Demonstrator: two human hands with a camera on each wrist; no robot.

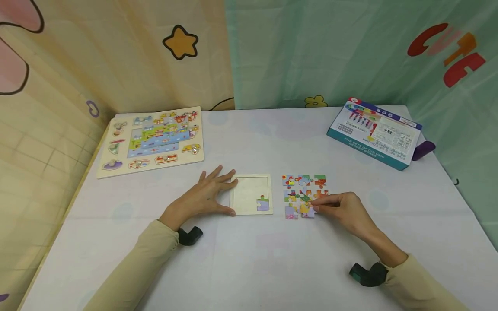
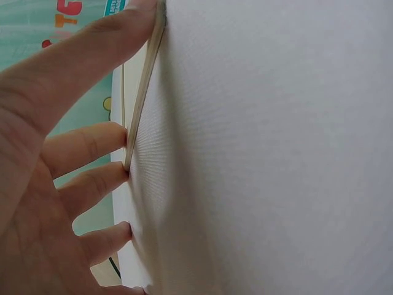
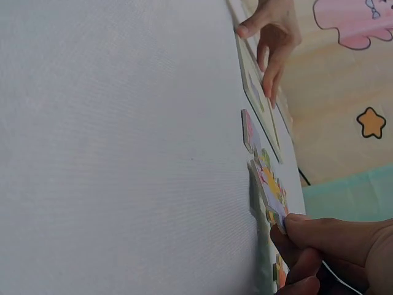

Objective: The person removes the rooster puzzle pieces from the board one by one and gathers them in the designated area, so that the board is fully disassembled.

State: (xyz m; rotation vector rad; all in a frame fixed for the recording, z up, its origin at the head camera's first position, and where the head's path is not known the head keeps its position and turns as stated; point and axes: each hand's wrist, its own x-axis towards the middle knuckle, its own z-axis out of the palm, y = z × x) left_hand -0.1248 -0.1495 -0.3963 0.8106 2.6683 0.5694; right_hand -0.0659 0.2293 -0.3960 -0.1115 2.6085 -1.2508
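Note:
A square wooden puzzle tray (image 1: 244,193) lies flat on the table, with one purple puzzle piece (image 1: 263,204) in its lower right corner. My left hand (image 1: 206,193) is spread at the tray's left edge, thumb and fingertips touching the rim. Right of the tray, several loose puzzle pieces (image 1: 304,179) lie in rough rows. At the bottom of that group my right hand (image 1: 344,211) pinches a yellow and purple puzzle piece (image 1: 308,211) between thumb and index finger. The right wrist view shows this held piece (image 3: 269,192) tilted, one edge raised over a shadow.
A larger wooden knob puzzle board (image 1: 116,159) lies at the back left, with colourful picture sheets (image 1: 157,137) on it. At the back right sits a white and teal box (image 1: 373,131), a dark purple object (image 1: 423,150) beside it. Printed curtains (image 1: 272,52) hang behind the table.

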